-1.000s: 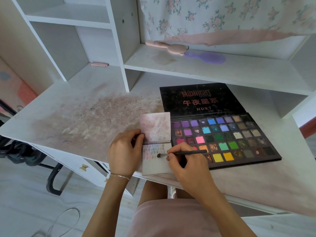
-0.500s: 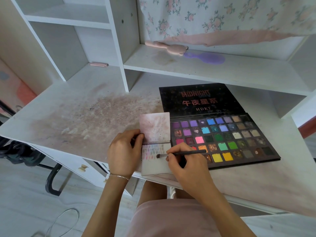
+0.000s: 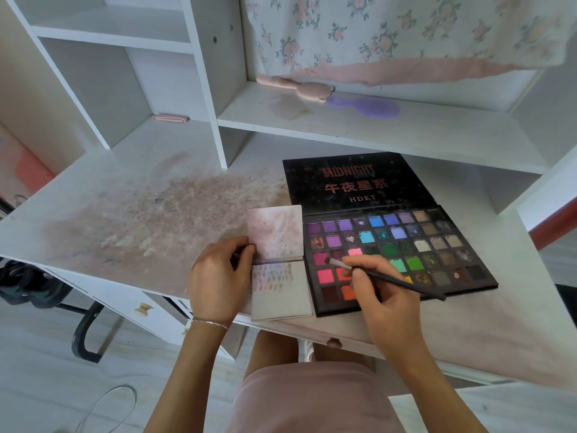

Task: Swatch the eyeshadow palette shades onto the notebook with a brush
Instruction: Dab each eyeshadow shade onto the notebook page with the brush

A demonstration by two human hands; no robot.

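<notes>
Right hand (image 3: 382, 295) pinching thin black brush (image 3: 393, 280) over open multicoloured eyeshadow palette (image 3: 437, 254) at frame centre, left hand (image 3: 218, 279) gripping small white swatched notebook (image 3: 281, 295) on white bench (image 3: 125, 220)

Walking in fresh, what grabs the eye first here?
The big open eyeshadow palette on the white desk, its bright squares of colour under a black lid. The right hand holds a thin brush over its pink pans, while the left hand holds open a small notebook with rows of faint swatches.
</notes>
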